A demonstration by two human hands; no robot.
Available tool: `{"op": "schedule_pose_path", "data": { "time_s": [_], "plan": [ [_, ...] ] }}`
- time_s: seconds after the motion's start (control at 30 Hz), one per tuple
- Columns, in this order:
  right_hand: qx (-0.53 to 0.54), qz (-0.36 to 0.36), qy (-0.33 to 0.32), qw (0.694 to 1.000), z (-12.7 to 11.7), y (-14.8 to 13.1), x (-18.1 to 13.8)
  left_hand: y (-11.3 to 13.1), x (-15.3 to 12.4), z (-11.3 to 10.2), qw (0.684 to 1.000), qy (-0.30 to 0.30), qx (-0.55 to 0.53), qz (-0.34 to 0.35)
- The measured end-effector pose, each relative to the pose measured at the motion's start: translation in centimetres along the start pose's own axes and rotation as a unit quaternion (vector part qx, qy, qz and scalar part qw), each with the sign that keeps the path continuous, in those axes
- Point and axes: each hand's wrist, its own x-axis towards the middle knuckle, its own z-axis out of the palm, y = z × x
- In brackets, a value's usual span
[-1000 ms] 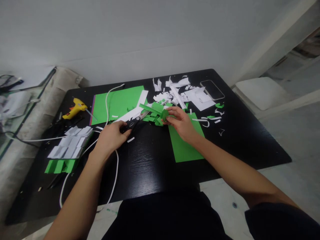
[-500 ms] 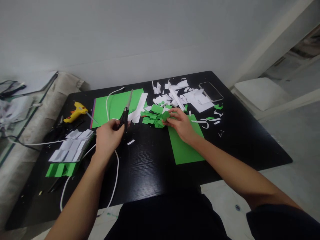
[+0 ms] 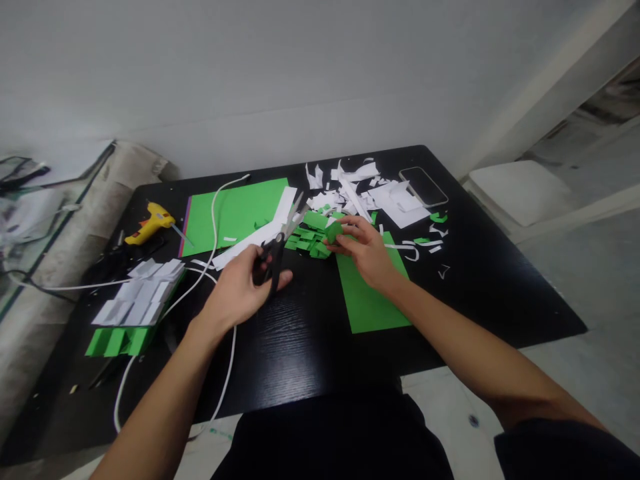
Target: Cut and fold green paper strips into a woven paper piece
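Black-handled scissors (image 3: 281, 235) are in my left hand (image 3: 245, 283), with fingers and thumb at the handles. Their blades are parted and point up and right, over a white paper strip. My right hand (image 3: 363, 250) pinches a small green paper piece (image 3: 333, 232) between thumb and fingers. Beneath and left of that piece lies a pile of folded green paper pieces (image 3: 307, 235). A green sheet (image 3: 373, 303) lies partly under my right hand and wrist.
A yellow glue gun (image 3: 153, 223) lies at the left, its white cord looping over the black table. Nearby is a white-and-green folded-paper model (image 3: 140, 293). White scraps (image 3: 350, 187) and a clear phone case (image 3: 424, 187) are at the back right; another green sheet (image 3: 215, 207) is back left.
My left hand has moved right with the scissors, and their blades have opened. The small green piece has turned slightly in my right hand, which stays nearly in place.
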Motion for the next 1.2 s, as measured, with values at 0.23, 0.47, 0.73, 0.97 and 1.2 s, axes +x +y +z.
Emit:
{"op": "schedule_pose_path", "data": {
  "time_s": [0.23,0.47,0.73,0.97,1.2],
  "plan": [
    [-0.007,-0.005,0.008,1.000,-0.1,0.2,0.0,0.4,0.1,0.2,0.997,-0.001,0.081,0.012],
    [-0.017,-0.008,0.028,0.999,-0.3,0.3,0.2,-0.6,0.1,0.9,0.977,-0.009,0.209,0.050],
    [-0.087,-0.054,0.018,0.995,-0.2,0.3,0.0,-0.6,0.2,1.1,0.967,0.041,0.216,0.127],
    [-0.103,-0.077,-0.108,0.986,0.5,-0.2,-0.9,-0.2,-0.1,1.4,0.978,-0.008,0.137,0.158],
    [-0.106,-0.105,-0.112,0.982,0.8,-0.1,-1.3,-0.2,-0.3,2.1,0.979,-0.050,0.109,0.164]
  ]
}}
